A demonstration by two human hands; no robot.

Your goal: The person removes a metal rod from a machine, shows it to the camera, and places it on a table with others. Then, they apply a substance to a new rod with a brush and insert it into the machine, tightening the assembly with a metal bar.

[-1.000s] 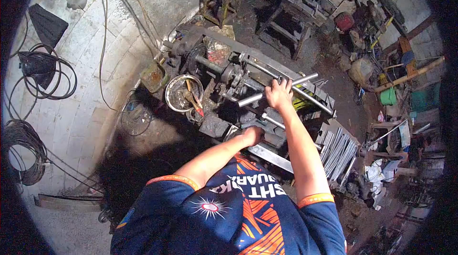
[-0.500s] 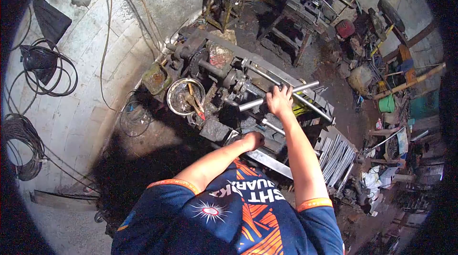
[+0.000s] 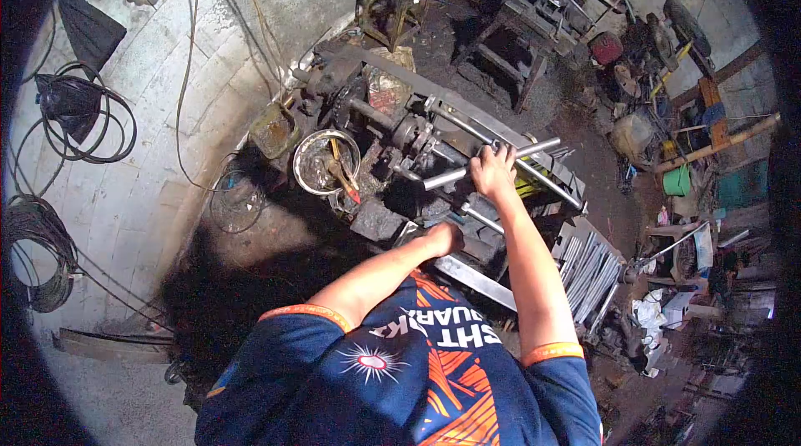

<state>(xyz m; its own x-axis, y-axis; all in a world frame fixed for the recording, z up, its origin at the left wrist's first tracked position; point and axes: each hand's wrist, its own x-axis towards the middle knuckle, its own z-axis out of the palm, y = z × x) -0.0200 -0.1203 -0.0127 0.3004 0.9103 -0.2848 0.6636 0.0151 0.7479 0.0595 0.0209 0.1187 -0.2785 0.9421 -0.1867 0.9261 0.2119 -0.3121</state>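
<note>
Right hand [image 3: 494,172] grips the rod [image 3: 488,164] across the machine [image 3: 400,141]; my left hand [image 3: 445,238] closes on its near edge, bracing me.

The machine [image 3: 400,146] stands at the centre. A metal bowl [image 3: 321,164] sits at its nine o'clock, a rod [image 3: 492,164] lies across its three o'clock side, and a stack of bars [image 3: 588,267] lies at five o'clock. Coiled cables [image 3: 79,116] hang far off at nine o'clock.
</note>
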